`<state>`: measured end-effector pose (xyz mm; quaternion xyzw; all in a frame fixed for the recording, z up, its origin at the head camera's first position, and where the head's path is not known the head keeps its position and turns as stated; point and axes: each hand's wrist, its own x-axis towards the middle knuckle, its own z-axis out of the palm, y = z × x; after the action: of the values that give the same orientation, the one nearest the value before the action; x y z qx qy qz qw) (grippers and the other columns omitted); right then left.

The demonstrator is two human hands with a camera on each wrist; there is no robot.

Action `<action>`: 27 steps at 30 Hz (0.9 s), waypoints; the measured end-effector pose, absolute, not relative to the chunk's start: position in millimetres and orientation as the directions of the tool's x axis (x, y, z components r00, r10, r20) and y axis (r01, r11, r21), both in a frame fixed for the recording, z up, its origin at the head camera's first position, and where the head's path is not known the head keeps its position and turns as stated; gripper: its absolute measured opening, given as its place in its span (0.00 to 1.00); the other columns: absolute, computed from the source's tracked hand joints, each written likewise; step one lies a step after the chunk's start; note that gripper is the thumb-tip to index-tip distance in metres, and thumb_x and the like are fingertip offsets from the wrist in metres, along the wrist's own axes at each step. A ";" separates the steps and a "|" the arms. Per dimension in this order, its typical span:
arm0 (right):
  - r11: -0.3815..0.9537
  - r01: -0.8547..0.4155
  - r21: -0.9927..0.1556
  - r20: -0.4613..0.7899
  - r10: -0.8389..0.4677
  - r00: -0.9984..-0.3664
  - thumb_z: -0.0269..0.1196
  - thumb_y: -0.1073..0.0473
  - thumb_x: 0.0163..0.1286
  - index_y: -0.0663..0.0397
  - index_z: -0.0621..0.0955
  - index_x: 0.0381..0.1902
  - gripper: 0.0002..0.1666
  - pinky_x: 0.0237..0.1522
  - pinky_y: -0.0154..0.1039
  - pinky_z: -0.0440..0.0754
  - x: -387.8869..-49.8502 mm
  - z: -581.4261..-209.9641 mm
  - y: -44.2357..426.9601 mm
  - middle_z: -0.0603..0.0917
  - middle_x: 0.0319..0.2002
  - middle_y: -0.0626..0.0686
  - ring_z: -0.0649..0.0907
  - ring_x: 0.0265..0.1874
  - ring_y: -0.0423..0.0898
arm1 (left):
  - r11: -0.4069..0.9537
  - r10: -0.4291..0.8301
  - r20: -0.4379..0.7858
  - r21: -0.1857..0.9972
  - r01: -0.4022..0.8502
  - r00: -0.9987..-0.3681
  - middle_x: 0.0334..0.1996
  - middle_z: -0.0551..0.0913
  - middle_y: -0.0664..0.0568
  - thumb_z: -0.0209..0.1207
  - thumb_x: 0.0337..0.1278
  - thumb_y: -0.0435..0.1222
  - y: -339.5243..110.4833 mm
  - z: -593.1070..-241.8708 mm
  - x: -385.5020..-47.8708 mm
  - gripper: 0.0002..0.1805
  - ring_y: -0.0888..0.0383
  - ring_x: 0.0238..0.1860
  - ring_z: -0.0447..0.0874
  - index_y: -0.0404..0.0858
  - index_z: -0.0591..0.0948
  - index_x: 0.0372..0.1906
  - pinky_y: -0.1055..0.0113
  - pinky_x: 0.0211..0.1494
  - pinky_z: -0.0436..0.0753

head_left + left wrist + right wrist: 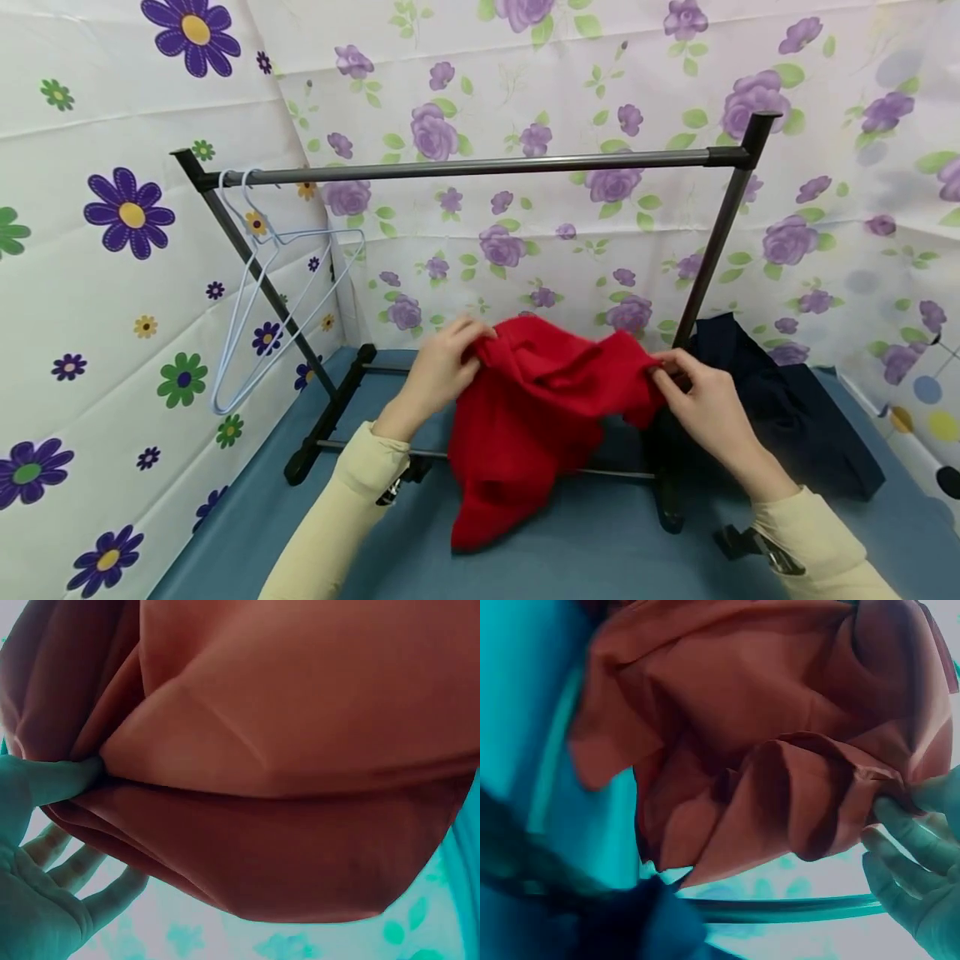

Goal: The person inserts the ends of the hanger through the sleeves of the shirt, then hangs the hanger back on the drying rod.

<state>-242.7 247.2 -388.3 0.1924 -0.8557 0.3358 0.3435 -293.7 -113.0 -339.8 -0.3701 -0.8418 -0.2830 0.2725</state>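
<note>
Pinching the red cloth (pixel 525 417) at lower centre, our left hand (pixel 438 371) and right hand (pixel 705 404) hold it up. We have it gripped but bunched; the hangers (pixel 276 238) at frame left hang bare.

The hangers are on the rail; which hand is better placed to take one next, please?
Likely the left hand: it pinches the red cloth on the side nearer the hangers, while the right hand holds it farther off, near the dark cloth.
</note>
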 end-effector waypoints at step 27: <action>0.785 -0.329 -0.525 0.373 -0.136 -0.918 0.61 0.67 0.68 0.48 0.82 0.46 0.13 0.20 0.35 0.70 -225.0 -473.1 267.0 0.85 0.37 0.50 0.69 0.17 0.39 | 0.484 0.857 0.136 0.117 0.867 -0.497 0.44 0.81 0.59 0.63 0.56 0.27 -67.1 -463.7 -225.7 0.20 0.66 0.41 0.77 0.51 0.84 0.51 0.78 0.42 0.76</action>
<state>-225.0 267.0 -473.1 0.1248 -0.9311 0.3033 0.1596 -225.7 -67.1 -463.7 -0.5006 -0.8610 -0.0853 0.0297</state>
